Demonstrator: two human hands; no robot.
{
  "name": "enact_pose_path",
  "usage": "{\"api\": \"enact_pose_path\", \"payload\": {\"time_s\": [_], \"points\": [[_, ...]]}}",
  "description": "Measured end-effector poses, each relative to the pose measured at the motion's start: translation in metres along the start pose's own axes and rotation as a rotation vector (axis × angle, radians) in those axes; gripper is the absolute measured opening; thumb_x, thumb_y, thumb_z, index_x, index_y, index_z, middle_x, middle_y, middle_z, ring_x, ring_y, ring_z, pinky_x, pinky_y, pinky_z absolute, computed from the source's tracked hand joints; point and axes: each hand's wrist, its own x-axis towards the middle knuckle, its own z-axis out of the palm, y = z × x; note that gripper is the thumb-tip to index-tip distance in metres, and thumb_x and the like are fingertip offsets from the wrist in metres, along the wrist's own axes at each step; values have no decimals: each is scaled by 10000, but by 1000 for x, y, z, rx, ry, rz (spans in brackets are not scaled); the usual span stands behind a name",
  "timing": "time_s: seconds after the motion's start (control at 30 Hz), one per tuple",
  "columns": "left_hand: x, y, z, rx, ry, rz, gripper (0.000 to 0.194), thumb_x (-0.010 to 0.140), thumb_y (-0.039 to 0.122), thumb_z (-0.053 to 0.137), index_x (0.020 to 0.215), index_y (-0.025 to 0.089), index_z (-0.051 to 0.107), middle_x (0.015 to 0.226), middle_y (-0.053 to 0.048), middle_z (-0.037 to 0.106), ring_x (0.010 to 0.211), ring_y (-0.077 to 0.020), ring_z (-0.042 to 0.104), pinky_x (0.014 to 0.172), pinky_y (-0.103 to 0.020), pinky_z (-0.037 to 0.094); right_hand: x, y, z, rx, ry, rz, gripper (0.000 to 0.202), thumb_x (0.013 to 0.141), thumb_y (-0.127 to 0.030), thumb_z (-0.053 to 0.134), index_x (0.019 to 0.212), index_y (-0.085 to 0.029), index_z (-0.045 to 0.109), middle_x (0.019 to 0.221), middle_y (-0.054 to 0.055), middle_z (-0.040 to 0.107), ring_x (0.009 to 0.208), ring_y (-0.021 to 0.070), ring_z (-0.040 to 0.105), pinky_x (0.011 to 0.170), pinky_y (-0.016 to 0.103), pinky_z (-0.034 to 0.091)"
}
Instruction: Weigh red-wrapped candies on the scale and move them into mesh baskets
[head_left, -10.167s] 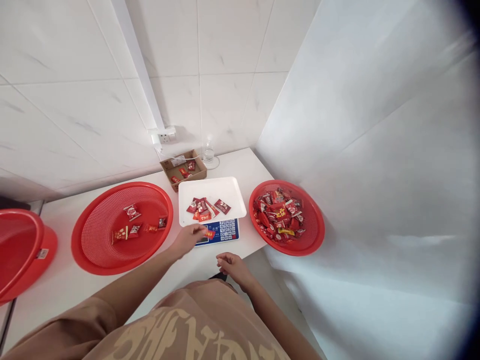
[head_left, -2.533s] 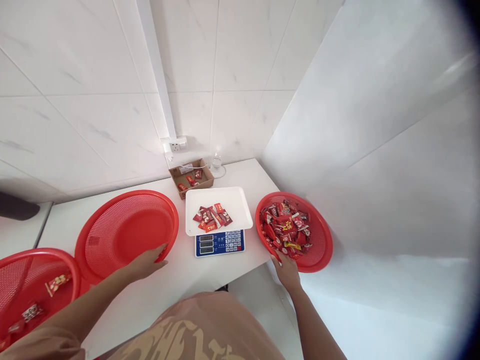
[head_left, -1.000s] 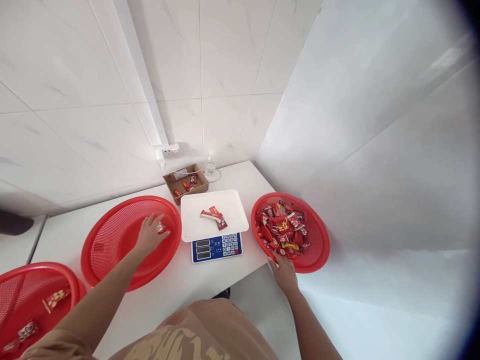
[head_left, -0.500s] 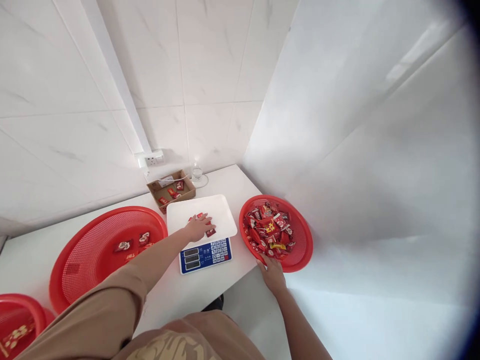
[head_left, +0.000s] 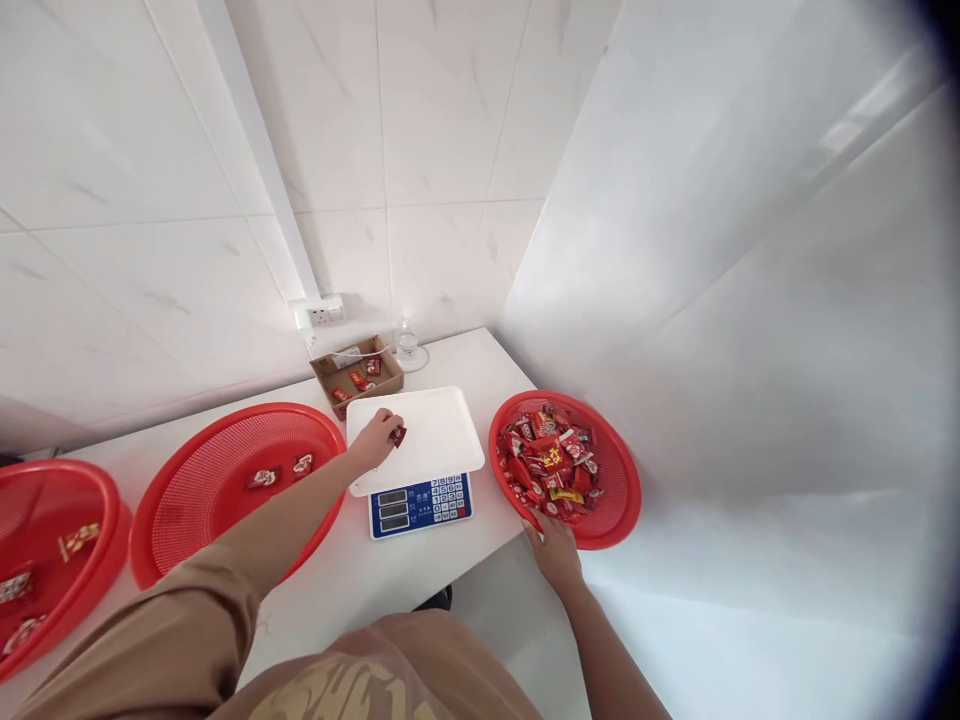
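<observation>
My left hand [head_left: 375, 441] is closed on small red packets [head_left: 397, 436] above the left part of the white tray [head_left: 439, 435]. That tray tops a blue-fronted digital scale [head_left: 421, 508]. With its fingers curled round the near rim, my right hand [head_left: 553, 550] holds a red basket [head_left: 619, 500] at the table's right edge. Many red wrapped packets [head_left: 550, 457] and a yellow one fill much of this basket. How many packets my left hand holds cannot be made out.
A cardboard box [head_left: 390, 378] with several red packets stands behind the tray, beside a clear bottle [head_left: 406, 341]. Two more red baskets, one mid-left [head_left: 187, 460] and one far left [head_left: 112, 500], hold a few packets. Wall sockets [head_left: 324, 312] are behind.
My left hand has closed and lifted packets off the tray, moving slightly left. My right hand still holds the basket's rim. The view has shifted left, showing more of the far-left basket.
</observation>
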Motion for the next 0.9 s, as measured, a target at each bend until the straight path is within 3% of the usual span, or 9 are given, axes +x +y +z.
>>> {"api": "enact_pose_path", "payload": {"time_s": [0.2,0.27,0.33,0.4,0.5,0.6,0.7,0.8,0.9], "points": [[-42,-19,-49,-39,186,-121,329,735,87,440,1036,184,532,1126,-79,477,1032,-179,528,907,-304,444,1,2,2,-27,21,-38,456,872,-391,362,1211,-179,581,1086,112,643,1043,255,537,941,399,351],[-62,-33,-58,4,173,-213,314,763,121,425,1050,182,538,1152,-92,488,1006,-194,551,876,-320,461,2,3,2,-27,16,-48,464,871,-387,364,1217,-163,577,1090,120,644,1044,253,543,952,397,346],[-80,-47,-62,89,84,-321,338,774,122,405,1075,178,546,1169,-111,509,1001,-222,567,845,-350,473,2,3,2,-23,10,-49,468,869,-390,369,1213,-152,579,1107,129,638,1057,253,542,961,394,342],[-91,-57,-58,159,-11,-386,380,759,113,419,1112,166,552,1213,-143,514,1072,-282,543,849,-407,466,2,4,3,-19,16,-46,466,868,-400,373,1209,-161,582,1108,125,638,1056,251,543,963,396,342],[-90,-56,-43,171,-51,-352,442,758,128,454,1193,154,527,1318,-159,474,1242,-322,413,956,-464,392,2,5,4,-18,27,-42,461,869,-412,374,1210,-182,582,1097,115,641,1045,249,546,953,398,352],[-70,-42,-23,152,-67,-255,438,832,215,423,1266,183,476,1383,-118,434,1309,-259,341,1041,-408,318,2,5,4,-23,13,-29,467,872,-408,369,1221,-175,573,1111,120,634,1063,252,537,954,398,350],[-46,-30,-4,157,-69,-205,440,849,260,437,1277,163,470,1367,-147,443,1324,-281,315,1064,-429,270,2,3,4,-27,10,-18,463,871,-403,370,1221,-176,572,1114,118,631,1073,248,532,954,395,351],[-31,-25,9,178,-56,-182,390,830,209,457,1210,150,525,1271,-168,510,1274,-304,374,1048,-470,268,2,1,2,-30,10,-19,455,872,-400,372,1209,-179,581,1086,115,639,1066,246,533,940,387,362],[-27,-24,13,180,-46,-167,311,815,154,440,1087,171,590,1129,-132,580,1093,-256,524,949,-406,387,2,-1,0,-27,3,-10,459,878,-397,365,1215,-170,579,1095,117,636,1069,245,528,937,376,365]]}}
